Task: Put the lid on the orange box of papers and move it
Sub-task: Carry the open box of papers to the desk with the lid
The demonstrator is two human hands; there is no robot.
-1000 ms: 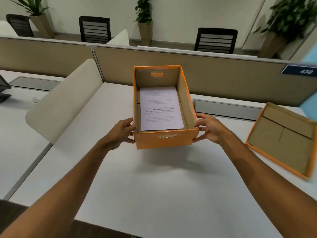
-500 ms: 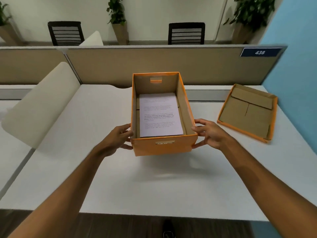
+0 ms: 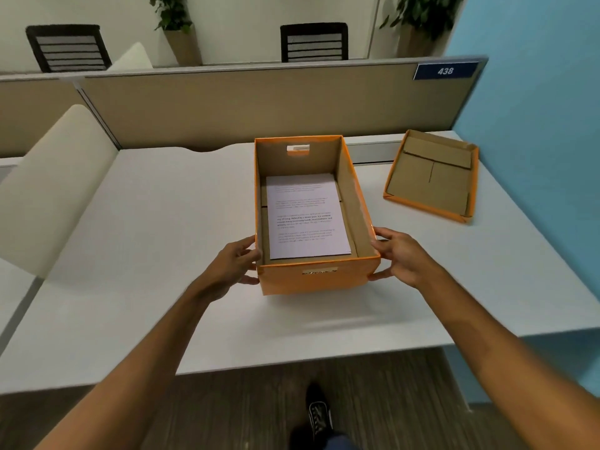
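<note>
An open orange box (image 3: 319, 279) with brown cardboard inside stands on the white desk (image 3: 156, 248), a printed sheet of paper (image 3: 305, 216) lying flat in it. My left hand (image 3: 235, 263) presses the box's left side near the front corner. My right hand (image 3: 401, 256) grips the right front corner. The orange lid (image 3: 433, 177) lies upside down on the desk to the right of the box, near the back, apart from both hands.
A beige partition (image 3: 227, 105) with a sign reading 438 closes the desk's far edge. A cream side divider (image 3: 52, 183) stands at the left. A blue wall (image 3: 532, 125) borders the right. Below the desk's front edge show wooden floor and my black shoe (image 3: 318, 410).
The view has swung right and tilted down, so the lid is fully in sight and the floor shows. Both hands keep their hold on the box's sides.
</note>
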